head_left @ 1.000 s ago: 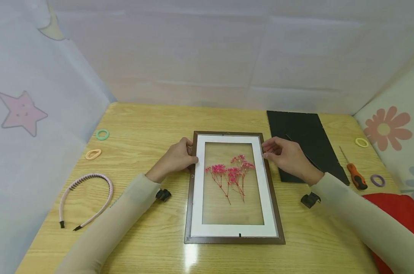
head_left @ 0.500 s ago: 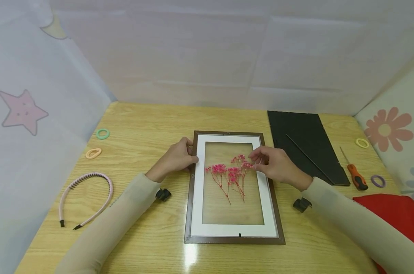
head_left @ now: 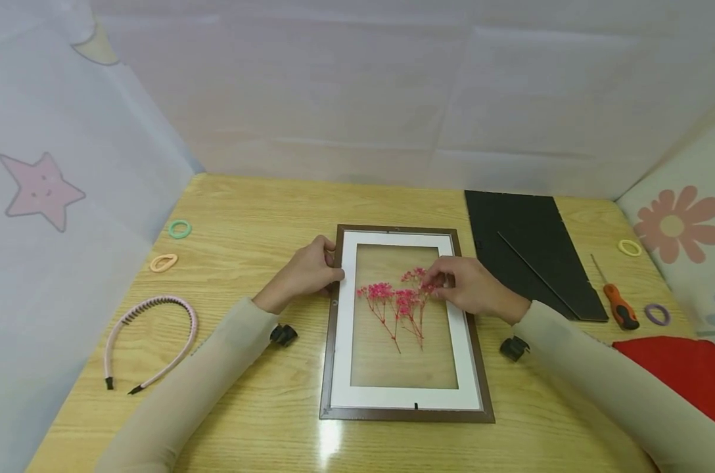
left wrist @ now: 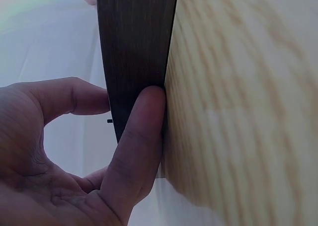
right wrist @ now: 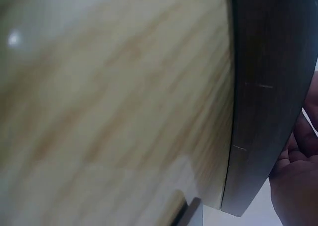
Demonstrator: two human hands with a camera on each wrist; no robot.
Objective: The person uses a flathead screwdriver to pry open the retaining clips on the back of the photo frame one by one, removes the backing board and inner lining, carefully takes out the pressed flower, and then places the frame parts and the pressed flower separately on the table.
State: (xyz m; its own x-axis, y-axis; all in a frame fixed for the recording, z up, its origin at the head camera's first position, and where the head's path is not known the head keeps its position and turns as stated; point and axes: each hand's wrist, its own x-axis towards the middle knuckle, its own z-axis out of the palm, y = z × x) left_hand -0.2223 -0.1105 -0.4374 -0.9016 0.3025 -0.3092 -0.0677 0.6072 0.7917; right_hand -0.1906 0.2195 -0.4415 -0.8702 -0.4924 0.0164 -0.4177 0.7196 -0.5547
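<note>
A brown picture frame (head_left: 406,415) with a white mat lies flat on the wooden table, several pink dried flower sprigs (head_left: 380,292) spread over its see-through middle. My left hand (head_left: 303,268) grips the frame's left edge; in the left wrist view, fingers of that left hand (left wrist: 64,146) press on the dark side of the frame (left wrist: 136,42). Over the frame's right side, my right hand (head_left: 470,284) has thumb and forefinger curled together, pinching the blossoms of the right-hand sprig (head_left: 415,276). The right wrist view shows the right hand (right wrist: 298,161) partly hidden behind the frame's side (right wrist: 268,87).
A black backing board (head_left: 514,220) with a thin dark rod (head_left: 529,266) lies behind on the right, beside an orange screwdriver (head_left: 619,305) and red cloth (head_left: 683,364). A pink headband (head_left: 193,322) and hair ties, one green (head_left: 180,228), lie on the left.
My right hand has moved left and slightly down from the frame's right edge onto the flowers, its fingertips closing on the right-hand sprig. The left hand stays at the left edge.
</note>
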